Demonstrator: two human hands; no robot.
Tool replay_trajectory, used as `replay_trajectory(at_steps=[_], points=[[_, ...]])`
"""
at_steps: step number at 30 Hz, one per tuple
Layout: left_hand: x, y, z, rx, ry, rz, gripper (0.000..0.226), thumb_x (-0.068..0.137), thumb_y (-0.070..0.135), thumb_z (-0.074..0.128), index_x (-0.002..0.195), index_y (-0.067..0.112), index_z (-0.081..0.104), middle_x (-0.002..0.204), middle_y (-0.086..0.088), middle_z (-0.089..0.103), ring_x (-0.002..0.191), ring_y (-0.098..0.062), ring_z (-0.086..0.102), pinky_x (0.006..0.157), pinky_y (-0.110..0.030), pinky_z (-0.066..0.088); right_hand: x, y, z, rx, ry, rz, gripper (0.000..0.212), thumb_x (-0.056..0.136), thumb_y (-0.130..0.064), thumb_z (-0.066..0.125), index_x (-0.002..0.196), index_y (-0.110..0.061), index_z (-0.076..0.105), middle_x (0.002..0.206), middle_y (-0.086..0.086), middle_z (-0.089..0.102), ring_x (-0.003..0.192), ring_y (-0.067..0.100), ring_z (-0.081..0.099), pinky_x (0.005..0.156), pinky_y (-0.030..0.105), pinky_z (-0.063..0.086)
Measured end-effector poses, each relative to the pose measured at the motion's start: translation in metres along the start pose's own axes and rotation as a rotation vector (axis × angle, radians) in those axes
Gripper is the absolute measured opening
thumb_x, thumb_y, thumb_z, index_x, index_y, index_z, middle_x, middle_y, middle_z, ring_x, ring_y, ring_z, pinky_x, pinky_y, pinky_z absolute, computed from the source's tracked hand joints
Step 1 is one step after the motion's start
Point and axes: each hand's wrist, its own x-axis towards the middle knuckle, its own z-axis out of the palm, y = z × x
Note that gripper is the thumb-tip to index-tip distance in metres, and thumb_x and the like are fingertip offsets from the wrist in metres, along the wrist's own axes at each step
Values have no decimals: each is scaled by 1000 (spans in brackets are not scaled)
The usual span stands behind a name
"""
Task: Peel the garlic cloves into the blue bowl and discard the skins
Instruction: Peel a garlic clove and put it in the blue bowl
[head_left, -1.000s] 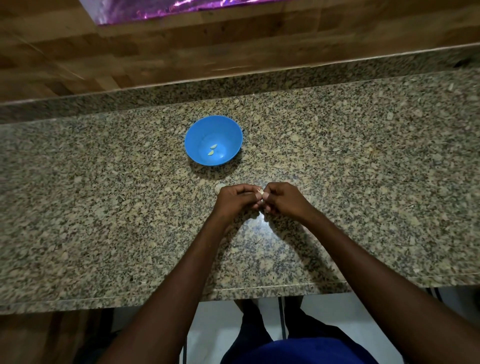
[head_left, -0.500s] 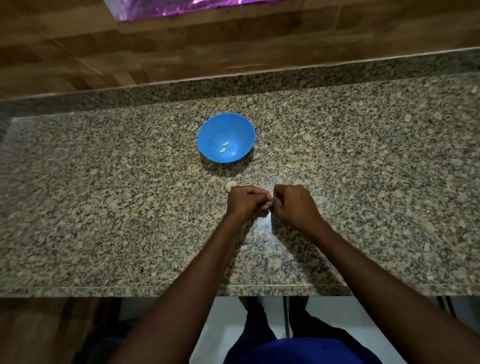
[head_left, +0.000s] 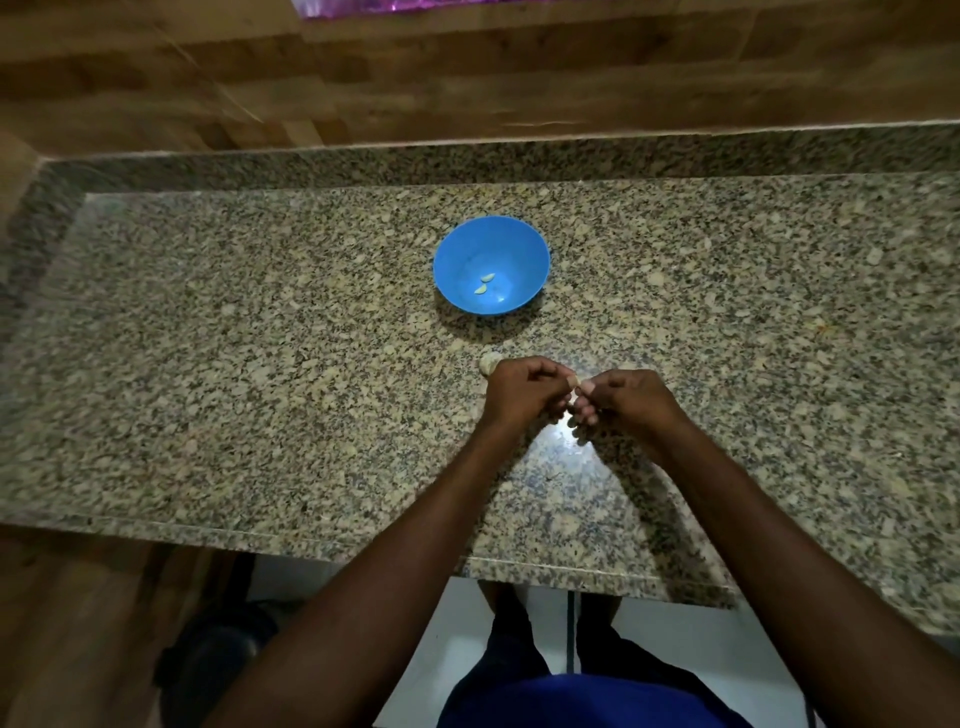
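A blue bowl (head_left: 491, 264) stands on the speckled granite counter (head_left: 260, 364) with two peeled garlic cloves (head_left: 484, 285) lying in its bottom. Just in front of the bowl my left hand (head_left: 524, 392) and my right hand (head_left: 621, 402) meet, fingers curled, pinching a small garlic clove (head_left: 575, 383) between their fingertips; only a pale tip of it shows. A pale piece of garlic (head_left: 488, 362) lies on the counter right behind my left hand, partly hidden by it.
The counter has a raised granite lip along the back and left, with a wooden wall (head_left: 467, 78) behind. Its front edge (head_left: 311, 540) runs below my forearms; my legs and a light floor show beneath.
The view has shifted, so bowl and hands sit further right in the frame. My hands stay together on the clove, fingers working slightly; the bowl's contents are unchanged.
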Motion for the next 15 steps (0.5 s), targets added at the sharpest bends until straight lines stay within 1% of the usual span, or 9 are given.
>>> replay_trajectory(at_steps=[1, 2, 4, 5, 7, 11, 13, 15], points=[[0, 0, 1, -5, 0, -20, 3, 84, 5, 76, 84, 2, 76, 72, -27, 68, 63, -27, 61, 69, -51, 59, 1, 2, 1, -3, 24, -11, 19, 94, 0, 62, 80, 12, 64, 61, 18, 64, 48, 24, 57, 48, 38, 58], [0, 1, 1, -18, -7, -43, 3, 84, 4, 75, 85, 1, 75, 70, -26, 67, 62, -26, 60, 69, -49, 59, 2, 5, 3, -11, 47, -21, 19, 94, 0, 63, 78, 9, 64, 60, 17, 64, 48, 25, 57, 51, 44, 59], [-1, 1, 2, -62, -31, -98, 5, 85, 3, 74, 88, -1, 74, 71, -21, 67, 60, -23, 60, 68, -40, 56, 4, 11, 4, -21, 70, -37, 20, 95, 0, 63, 75, 6, 64, 58, 15, 64, 51, 27, 57, 61, 53, 59], [-1, 1, 2, -93, -49, -128, 5, 86, 3, 74, 89, 0, 74, 74, -21, 67, 60, -22, 60, 69, -36, 55, 5, 13, 4, -28, 71, -46, 20, 94, 0, 63, 76, 6, 64, 58, 14, 64, 54, 28, 57, 65, 55, 58], [-2, 0, 0, -147, -88, -169, 4, 87, 3, 73, 91, 3, 75, 78, -20, 69, 61, -21, 61, 70, -34, 56, 5, 15, 2, -38, 82, -62, 16, 94, 1, 63, 78, 5, 64, 59, 14, 65, 58, 29, 57, 70, 56, 56], [-4, -1, -4, -173, -132, -178, 6, 90, 9, 73, 95, 7, 76, 84, -18, 73, 73, -22, 67, 75, -36, 60, 4, 14, -3, -100, 144, -120, 10, 89, 0, 70, 79, 2, 66, 65, 25, 67, 59, 31, 62, 66, 56, 59], [-4, 0, -5, -174, -114, -161, 4, 87, 7, 76, 91, 8, 77, 84, -20, 74, 74, -24, 68, 73, -34, 60, 2, 11, -3, -98, 130, -134, 10, 89, -2, 71, 81, 3, 67, 69, 29, 67, 60, 32, 64, 63, 56, 59], [-3, 1, -5, -201, -100, -155, 5, 85, 2, 76, 90, 4, 75, 82, -19, 74, 70, -23, 69, 69, -29, 61, -2, 7, -2, -67, 94, -138, 12, 89, -1, 70, 82, 7, 67, 73, 31, 67, 58, 31, 64, 60, 52, 59]])
